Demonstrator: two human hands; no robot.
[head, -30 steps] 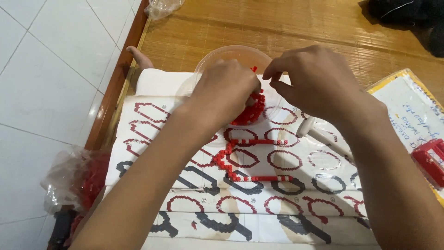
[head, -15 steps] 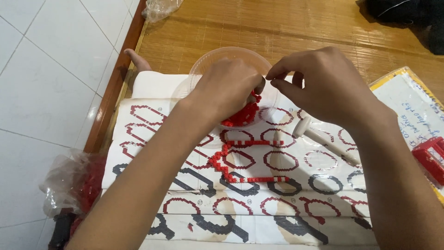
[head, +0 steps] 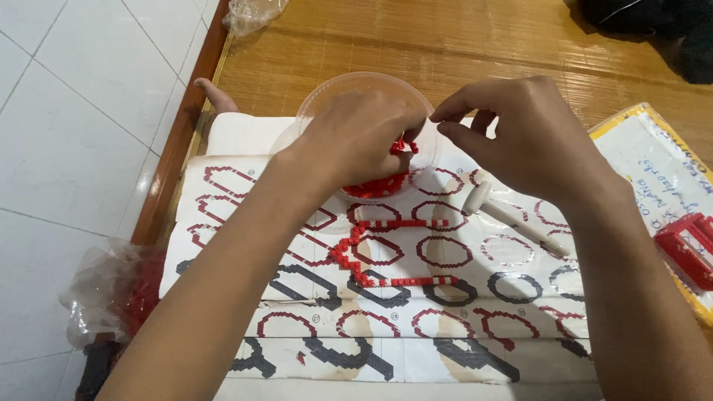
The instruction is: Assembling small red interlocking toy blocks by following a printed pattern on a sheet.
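Observation:
My left hand (head: pixel 356 141) reaches into a clear plastic bowl (head: pixel 327 93) that holds small red bricks (head: pixel 375 186). Its fingertips are closed around a few red bricks. My right hand (head: pixel 520 141) hovers at the bowl's right rim, thumb and forefinger pinched close to the left fingertips. Whether anything is between them is hidden. In front of the bowl a chain of joined red bricks (head: pixel 364 256) lies on a printed pattern sheet (head: pixel 238 186) with red and black outlines.
A white stick-like tool (head: pixel 505 217) lies on the sheet under my right wrist. A bag of red pieces (head: pixel 111 289) sits on the tiled floor at left. A red block (head: pixel 687 245) rests on a plastic-covered paper (head: pixel 646 156) at right. A clear bag (head: pixel 252 11) lies far left.
Both hands stay over the bowl. The fingers have shifted only slightly, and the bowl's far rim shows a little more.

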